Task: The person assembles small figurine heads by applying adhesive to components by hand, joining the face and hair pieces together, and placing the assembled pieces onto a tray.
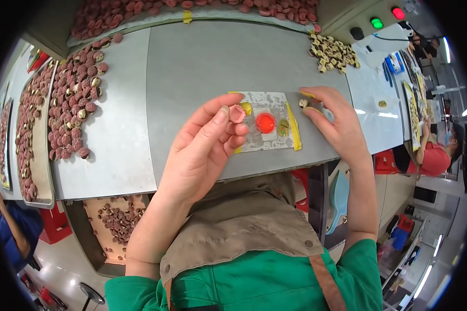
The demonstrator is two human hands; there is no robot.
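My left hand [205, 137] is closed, thumb and fingers pinching a small hollow pink shell [237, 113] beside the board. My right hand [334, 124] is at the board's right side, thumb and fingertips around a small cream-and-dark piece [303, 103]; yellow covers some of its fingertips. Between the hands lies a grey speckled board [251, 142] edged with yellow tape. On it are a round, glossy red-orange disc [265, 123], a green-gold oval tag [284, 127] and a yellow lump [246, 108], partly behind my left fingers.
Cream-and-dark pieces [334, 53] are heaped at the back right. Pink filled shells [70, 103] cover the left side, beside a long tray [45, 171]. More pink shells [192, 6] fill a ledge at the back. A drawer [96, 236] juts out below left. A co-worker in red [435, 155] sits far right.
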